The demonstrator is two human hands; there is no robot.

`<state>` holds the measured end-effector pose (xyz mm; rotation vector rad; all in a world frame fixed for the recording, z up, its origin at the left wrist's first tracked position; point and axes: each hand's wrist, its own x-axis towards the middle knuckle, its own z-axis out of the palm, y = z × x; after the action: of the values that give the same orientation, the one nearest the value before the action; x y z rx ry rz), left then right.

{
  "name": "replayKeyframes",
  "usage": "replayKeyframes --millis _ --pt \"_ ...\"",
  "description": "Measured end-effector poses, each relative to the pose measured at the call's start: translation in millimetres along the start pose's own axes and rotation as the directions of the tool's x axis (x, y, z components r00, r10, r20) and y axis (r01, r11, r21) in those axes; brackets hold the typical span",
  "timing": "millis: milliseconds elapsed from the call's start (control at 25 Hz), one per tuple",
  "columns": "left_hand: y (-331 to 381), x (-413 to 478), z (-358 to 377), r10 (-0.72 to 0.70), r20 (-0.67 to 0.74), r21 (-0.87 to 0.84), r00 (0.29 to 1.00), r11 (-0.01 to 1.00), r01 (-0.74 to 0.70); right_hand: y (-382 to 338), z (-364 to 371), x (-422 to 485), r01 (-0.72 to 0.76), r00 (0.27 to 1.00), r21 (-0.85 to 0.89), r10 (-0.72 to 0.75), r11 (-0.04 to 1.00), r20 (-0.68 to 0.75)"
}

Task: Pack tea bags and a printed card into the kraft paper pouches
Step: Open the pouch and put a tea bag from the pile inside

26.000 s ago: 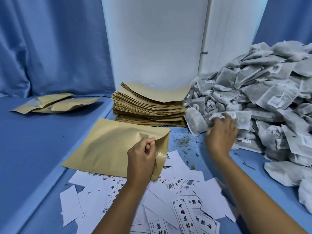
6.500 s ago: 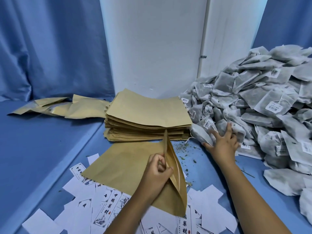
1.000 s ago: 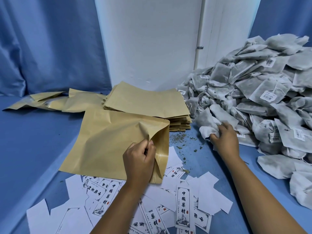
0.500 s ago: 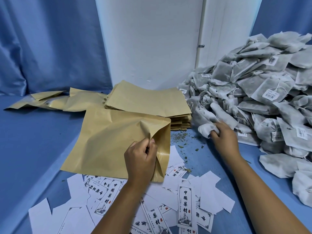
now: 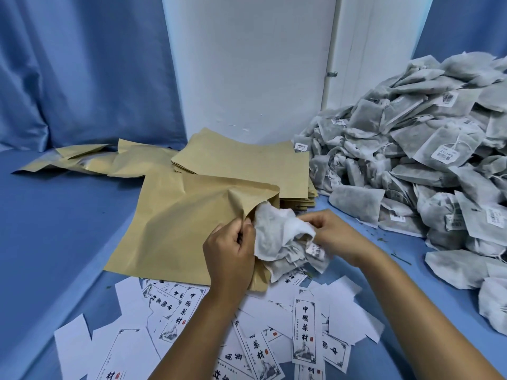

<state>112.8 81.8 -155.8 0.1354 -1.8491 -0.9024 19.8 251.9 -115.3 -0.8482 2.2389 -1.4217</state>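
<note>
1. The left hand (image 5: 230,250) pinched the upper edge of the mouth of a kraft paper pouch (image 5: 178,226), thumb and fingers curled round the paper and holding the opening lifted.
2. That pouch lay flat on the blue table (image 5: 63,215), its mouth facing right, its lower edge overlapping scattered printed cards (image 5: 304,335).
3. The right hand (image 5: 334,237) gripped a bunch of tea bags (image 5: 282,239), fingers curled round them at the pouch mouth; the leading part of the bunch sat just inside the opening, the rest still outside. How many bags were in the bunch was hard to tell, as they were crumpled together.
4. A small barcode tag (image 5: 315,249) hung from the bunch below the right hand.
5. Behind the open pouch stood a stack of empty pouches (image 5: 247,165), and to its left several more pouches (image 5: 90,160) lay spread on the table.
6. A big heap of tea bags (image 5: 428,165) filled the right side, touching the stack.
7. Blue curtains (image 5: 82,72) and a white wall (image 5: 247,64) stood behind.
</note>
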Motion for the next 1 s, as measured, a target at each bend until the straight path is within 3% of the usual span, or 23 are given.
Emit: replayKeyframes --millis 40,120,200,240,320,360,440,480,520,560,640,720,800,840,880,920,960,1000 --pt "1.6 0.2 -1.0 0.024 -0.001 -0.005 1.000 1.000 -0.024 -3.9 8.5 2.7 -0.019 0.994 -0.130 0.004 0.991 -0.112" --pt "5.0 1.6 -4.1 0.161 0.025 0.037 0.987 0.986 -0.162 -9.6 24.9 4.4 -0.027 0.919 -0.423 -0.143 0.906 -0.367" --pt "7.1 2.2 -7.8 0.367 0.086 0.070 0.926 0.925 -0.373 -14.5 44.0 0.0 -0.007 0.869 -0.515 -0.250 0.857 -0.427" --pt "7.7 2.9 -9.4 0.442 0.114 0.059 0.890 0.891 -0.450 -16.1 52.1 -0.9 0.032 0.877 -0.411 -0.223 0.911 -0.425" --pt "9.7 4.8 -11.7 0.501 0.143 0.010 0.854 0.862 -0.508 -18.7 58.9 1.9 0.089 0.901 0.015 -0.074 0.996 -0.428" --pt "11.4 5.7 -12.0 0.493 0.145 -0.019 0.858 0.868 -0.495 -21.6 56.4 3.2 0.111 0.912 0.239 -0.004 0.965 -0.410" --pt "15.7 6.9 -11.8 0.438 0.141 -0.085 0.888 0.899 -0.430 -30.6 55.8 1.5 0.174 0.955 0.616 0.021 0.769 -0.296" --pt "17.4 7.8 -11.6 0.430 0.145 -0.108 0.891 0.902 -0.417 -34.1 56.9 0.5 0.195 0.969 0.707 -0.021 0.680 -0.247" --pt "19.0 7.6 -11.5 0.453 0.156 -0.126 0.878 0.891 -0.437 -36.7 58.6 -1.5 0.217 0.970 0.692 -0.072 0.689 -0.233" --pt "20.2 5.3 -11.6 0.492 0.170 -0.152 0.854 0.869 -0.470 -36.7 60.5 -3.8 0.232 0.966 0.568 -0.116 0.790 -0.233" --pt "23.2 -0.2 -10.7 0.549 0.202 -0.202 0.811 0.833 -0.514 -25.7 67.0 -0.9 0.127 0.978 0.084 -0.111 0.988 -0.177" --pt "25.5 -4.3 -10.2 0.555 0.217 -0.202 0.803 0.830 -0.519 -19.4 69.6 -0.9 -0.025 0.999 -0.349 0.015 0.937 -0.032" --pt "24.4 -7.5 -8.9 0.501 0.189 -0.157 0.845 0.864 -0.477 -18.0 74.5 -2.6 -0.060 0.987 -0.405 0.114 0.913 0.111" --pt "22.5 -6.6 -10.3 0.439 0.154 -0.120 0.885 0.897 -0.425 -19.5 76.1 -3.6 -0.025 0.973 -0.250 0.082 0.968 0.217" --pt "19.7 -3.9 -12.8 0.364 0.110 -0.086 0.925 0.930 -0.356 -22.0 74.3 -6.4 -0.014 0.959 0.040 0.002 0.999 0.283" --pt "16.7 -0.6 -14.7 0.294 0.070 -0.061 0.953 0.955 -0.290 -25.2 69.4 -10.0 -0.040 0.937 0.367 -0.093 0.929 0.337" --pt "13.1 2.0 -16.3 0.235 0.039 -0.040 0.971 0.971 -0.234 -24.4 60.1 -11.4 -0.095 0.919 0.588 -0.156 0.803 0.361" --pt "9.6 3.4 -17.2 0.178 0.020 -0.025 0.984 0.984 -0.178 -24.6 48.5 -11.6 -0.121 0.911 0.658 -0.180 0.744 0.371"
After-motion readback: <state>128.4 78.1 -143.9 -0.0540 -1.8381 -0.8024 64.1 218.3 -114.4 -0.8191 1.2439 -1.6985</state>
